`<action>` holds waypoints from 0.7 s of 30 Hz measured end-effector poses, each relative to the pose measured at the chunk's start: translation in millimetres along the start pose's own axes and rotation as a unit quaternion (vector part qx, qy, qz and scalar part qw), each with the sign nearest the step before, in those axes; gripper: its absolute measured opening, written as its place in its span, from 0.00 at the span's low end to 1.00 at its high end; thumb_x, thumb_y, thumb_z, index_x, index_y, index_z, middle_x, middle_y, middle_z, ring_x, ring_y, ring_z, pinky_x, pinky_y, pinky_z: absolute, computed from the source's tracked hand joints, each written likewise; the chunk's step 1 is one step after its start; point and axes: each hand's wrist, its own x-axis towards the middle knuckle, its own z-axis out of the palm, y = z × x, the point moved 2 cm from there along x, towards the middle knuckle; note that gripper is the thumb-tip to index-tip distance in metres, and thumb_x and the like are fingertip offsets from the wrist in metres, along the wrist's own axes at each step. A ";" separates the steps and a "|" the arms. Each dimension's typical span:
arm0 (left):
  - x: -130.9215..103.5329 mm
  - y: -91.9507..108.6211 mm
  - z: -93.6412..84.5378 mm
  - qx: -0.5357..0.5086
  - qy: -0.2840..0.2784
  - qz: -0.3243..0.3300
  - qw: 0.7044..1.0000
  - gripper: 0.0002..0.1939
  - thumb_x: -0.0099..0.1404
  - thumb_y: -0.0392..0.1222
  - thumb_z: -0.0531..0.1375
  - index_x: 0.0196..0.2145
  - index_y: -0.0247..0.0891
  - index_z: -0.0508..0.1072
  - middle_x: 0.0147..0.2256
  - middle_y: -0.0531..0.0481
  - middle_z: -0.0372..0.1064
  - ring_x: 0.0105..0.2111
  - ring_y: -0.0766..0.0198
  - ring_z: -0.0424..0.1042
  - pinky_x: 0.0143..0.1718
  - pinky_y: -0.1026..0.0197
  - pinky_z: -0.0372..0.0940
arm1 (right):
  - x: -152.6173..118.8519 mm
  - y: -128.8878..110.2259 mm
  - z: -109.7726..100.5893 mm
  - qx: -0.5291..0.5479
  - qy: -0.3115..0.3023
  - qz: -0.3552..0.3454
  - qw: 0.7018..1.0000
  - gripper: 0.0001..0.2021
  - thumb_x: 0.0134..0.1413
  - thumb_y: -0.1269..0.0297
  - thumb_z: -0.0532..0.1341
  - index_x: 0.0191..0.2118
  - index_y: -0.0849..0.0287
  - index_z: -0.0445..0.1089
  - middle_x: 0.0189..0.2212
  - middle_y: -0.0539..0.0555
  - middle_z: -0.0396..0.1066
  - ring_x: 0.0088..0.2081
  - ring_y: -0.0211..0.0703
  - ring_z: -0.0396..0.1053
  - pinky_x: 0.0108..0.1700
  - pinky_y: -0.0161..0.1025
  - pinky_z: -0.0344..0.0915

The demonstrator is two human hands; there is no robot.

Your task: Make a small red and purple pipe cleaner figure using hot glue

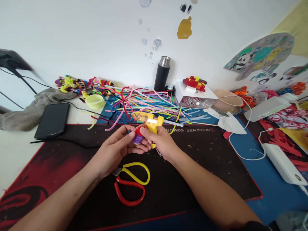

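My left hand (121,144) is closed around a small fuzzy craft piece (137,138) in purple and red, which looks made of pipe cleaner. Its far side is hidden by my fingers. A yellow hot glue gun (152,123) with a clear glue stick out of its back is in my right hand (162,141). The gun's stained front points left, just above the craft piece. My right thumb lies close to the red part; whether it touches cannot be made out. Below my hands, scissors (132,184) with one yellow and one red handle lie on the black mat, blades partly hidden by my left wrist.
Colourful pipe cleaners and sticks (149,102) are heaped behind my hands. A black thermos (162,73) stands at the wall. At left lie a phone (53,120) and a pale green bowl (95,102). A white power strip (284,163) with cables is at right.
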 end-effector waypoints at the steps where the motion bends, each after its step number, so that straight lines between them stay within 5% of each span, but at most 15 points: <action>1: 0.5 0.0 -0.9 -0.003 0.003 -0.005 1.000 0.18 0.69 0.51 0.76 0.44 0.37 0.77 0.40 0.39 0.88 0.39 0.51 0.89 0.40 0.59 0.84 | -0.1 0.0 0.2 0.000 -0.003 0.001 1.000 0.29 0.46 0.38 0.81 0.40 0.57 0.79 0.20 0.42 0.67 0.21 0.34 0.59 0.23 0.34 0.57; 14: 2.9 -0.1 -7.6 -0.023 0.003 -0.012 1.000 0.18 0.66 0.42 0.78 0.50 0.36 0.81 0.40 0.39 0.88 0.38 0.54 0.88 0.40 0.61 0.83 | 1.6 2.2 -0.5 -0.012 -0.006 -0.022 1.000 0.30 0.50 0.34 0.77 0.44 0.58 0.81 0.21 0.43 0.67 0.22 0.37 0.64 0.27 0.36 0.62; 21: 5.8 8.2 -17.9 -0.040 0.069 -0.012 0.997 0.15 0.65 0.40 0.78 0.48 0.32 0.86 0.45 0.36 0.88 0.39 0.54 0.89 0.41 0.62 0.83 | -0.2 -8.2 -0.4 0.001 0.023 -0.051 0.998 0.30 0.54 0.34 0.75 0.43 0.59 0.80 0.19 0.41 0.63 0.20 0.37 0.64 0.29 0.38 0.63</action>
